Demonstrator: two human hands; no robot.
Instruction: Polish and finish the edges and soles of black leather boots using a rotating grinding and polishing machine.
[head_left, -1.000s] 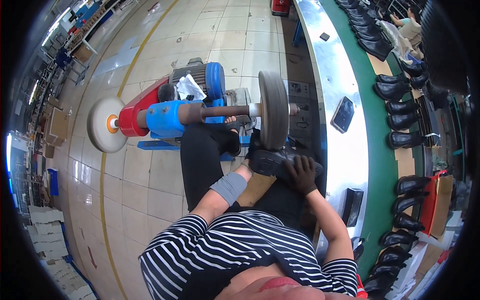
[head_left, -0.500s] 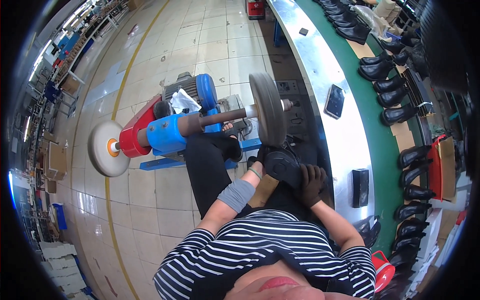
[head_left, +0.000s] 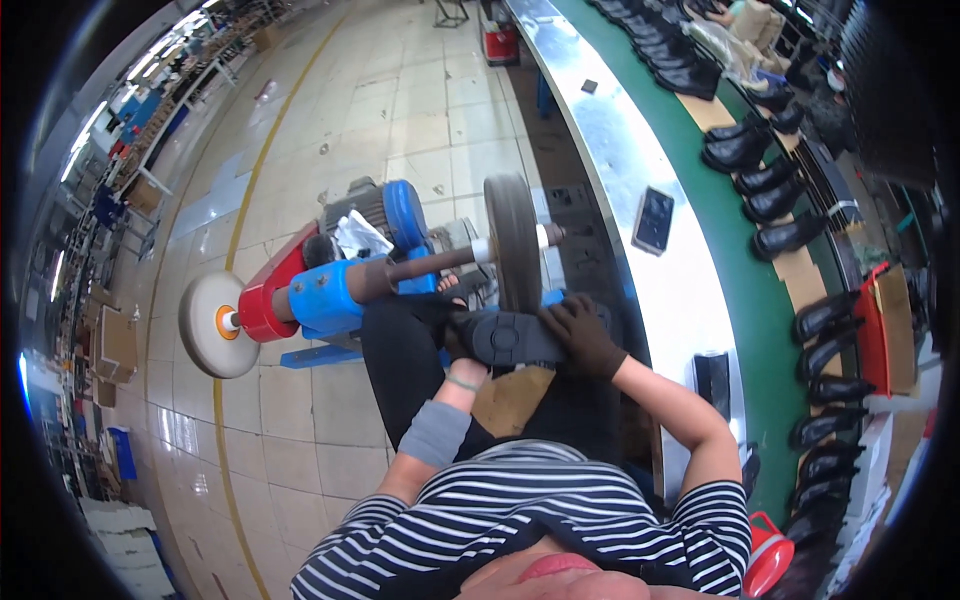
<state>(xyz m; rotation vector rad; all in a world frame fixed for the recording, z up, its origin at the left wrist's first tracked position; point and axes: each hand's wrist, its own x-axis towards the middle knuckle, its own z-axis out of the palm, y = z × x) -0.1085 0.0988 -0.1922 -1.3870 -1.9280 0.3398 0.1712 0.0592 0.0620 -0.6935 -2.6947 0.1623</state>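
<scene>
A black boot (head_left: 510, 340) lies sideways between my hands at the near edge of a grey buffing wheel (head_left: 512, 240), its sole toward me. Whether the boot touches the wheel I cannot tell. My left hand (head_left: 457, 342) is closed round the boot's left end, its fingers mostly hidden. At the other end, my right hand (head_left: 584, 336) in a brown glove has its fingers bent over the boot. Under the boot, a piece of tan board (head_left: 512, 398) covers part of my lap.
A blue and red shaft housing (head_left: 325, 297) carries a second, pale wheel (head_left: 212, 325) on the left. Behind it sits a motor (head_left: 372, 218) with a white cloth (head_left: 360, 237). To the right, a metal bench (head_left: 640, 165) holds a phone (head_left: 653, 220); black boots (head_left: 770, 190) line the green surface beyond.
The boot has moved left and turned from a slant to lie crosswise, its sole now showing more fully. Both hands have shifted left with it. The whole view has shifted slightly.
</scene>
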